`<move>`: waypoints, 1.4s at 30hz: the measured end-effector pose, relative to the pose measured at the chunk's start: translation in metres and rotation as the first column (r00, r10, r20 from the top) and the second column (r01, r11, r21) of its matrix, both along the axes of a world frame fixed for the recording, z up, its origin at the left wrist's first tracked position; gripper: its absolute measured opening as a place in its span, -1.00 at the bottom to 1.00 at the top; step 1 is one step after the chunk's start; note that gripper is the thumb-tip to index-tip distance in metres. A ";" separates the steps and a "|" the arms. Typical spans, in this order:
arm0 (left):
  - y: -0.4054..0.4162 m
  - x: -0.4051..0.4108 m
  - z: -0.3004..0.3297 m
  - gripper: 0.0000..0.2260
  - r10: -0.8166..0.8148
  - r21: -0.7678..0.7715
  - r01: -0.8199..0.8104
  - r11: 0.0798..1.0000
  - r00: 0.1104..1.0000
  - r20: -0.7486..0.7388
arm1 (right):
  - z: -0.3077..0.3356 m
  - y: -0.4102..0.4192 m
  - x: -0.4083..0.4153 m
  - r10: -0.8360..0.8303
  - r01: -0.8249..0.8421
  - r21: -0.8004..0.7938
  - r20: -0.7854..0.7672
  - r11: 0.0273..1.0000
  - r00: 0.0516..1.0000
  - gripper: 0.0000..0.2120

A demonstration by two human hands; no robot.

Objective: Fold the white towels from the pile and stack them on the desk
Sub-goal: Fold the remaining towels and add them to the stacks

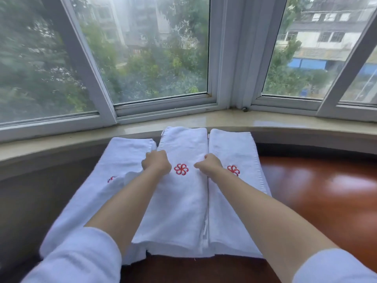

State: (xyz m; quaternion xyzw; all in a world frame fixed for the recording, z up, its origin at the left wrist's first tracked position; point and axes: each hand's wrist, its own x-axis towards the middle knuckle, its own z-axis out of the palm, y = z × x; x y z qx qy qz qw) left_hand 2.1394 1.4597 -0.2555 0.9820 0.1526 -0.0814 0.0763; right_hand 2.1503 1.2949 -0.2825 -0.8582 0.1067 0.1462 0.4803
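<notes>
Towels: three folded white strips side by side on the brown desk (pixel 318 193) under the window sill (pixel 285 119); middle towel (pixel 179 201) looks soft, thick, floppy and light, so best taken at the long side edges. Left hand (pixel 156 162) and right hand (pixel 208 164) have fingers curled, apparently pinching those edges; fingertips are hidden. Left towel (pixel 114 160) is partly covered by the arm, no pile is in view.

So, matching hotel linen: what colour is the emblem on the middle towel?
Red, a pinwheel-like emblem on the white middle towel, clearest in the head view.
</notes>
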 end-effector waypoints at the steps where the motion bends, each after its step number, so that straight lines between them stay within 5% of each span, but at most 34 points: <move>1: 0.011 -0.007 0.002 -0.50 0.035 0.029 -0.035 0.999 0.999 -0.024 | 0.001 0.005 -0.002 -0.016 0.016 -0.015 -0.025 1.000 1.000 -0.78; 4: 0.041 -0.028 0.010 -0.56 0.159 0.120 -0.145 0.982 0.980 -0.119 | 0.006 0.025 -0.014 -0.094 0.076 -0.155 -0.110 0.985 0.989 -0.46; 8: 0.070 -0.055 0.000 -0.51 0.195 0.089 -0.179 0.980 0.954 -0.228 | 0.012 0.066 -0.037 -0.133 0.168 -0.400 0.114 0.901 0.985 -0.57; 13: 0.094 -0.066 0.009 -0.61 -0.021 0.012 0.022 1.000 0.996 -0.091 | 0.015 0.113 -0.051 0.015 0.054 -0.225 0.294 0.973 0.956 -0.65; 16: 0.114 -0.062 0.032 -0.64 -0.092 -0.214 0.024 0.977 0.944 -0.317 | 0.020 0.139 -0.055 0.051 -0.021 -0.118 0.255 0.993 0.966 -0.68; 19: 0.136 -0.060 0.043 -0.61 -0.116 -0.484 -0.058 0.873 0.940 -0.321 | 0.017 0.161 -0.056 0.063 -0.061 -0.024 0.128 0.998 0.990 -0.70; 21: 0.146 -0.064 0.038 -0.67 -0.122 -0.470 -0.045 0.882 0.939 -0.320 | 0.015 0.173 -0.057 0.086 -0.086 0.096 0.006 0.992 0.996 -0.72; 24: 0.152 -0.071 0.021 -0.71 -0.104 -0.369 -0.114 0.922 0.846 -0.523 | 0.013 0.187 -0.054 0.120 -0.097 0.184 -0.118 0.978 0.986 -0.68; 31: 0.185 -0.073 0.032 -0.66 -0.394 -0.712 -0.231 0.663 0.702 -0.594 | 0.014 0.199 -0.045 0.049 -0.042 0.092 -0.072 0.995 0.996 -0.89; 37: 0.187 -0.069 0.023 -0.52 -0.548 -0.729 -0.103 0.677 0.590 -0.593 | 0.012 0.208 -0.045 0.152 -0.166 -0.148 -0.104 0.975 0.983 -0.77; 39: 0.187 -0.062 0.019 -0.64 -0.462 -0.727 -0.110 0.678 0.706 -0.537 | 0.012 0.211 -0.043 0.108 -0.130 -0.141 -0.154 0.982 0.982 -0.89; 42: 0.200 -0.044 0.007 -0.80 -0.119 -0.602 -0.034 0.798 0.970 -0.213 | 0.010 0.217 -0.033 -0.014 0.026 0.060 -0.199 0.998 0.980 -0.90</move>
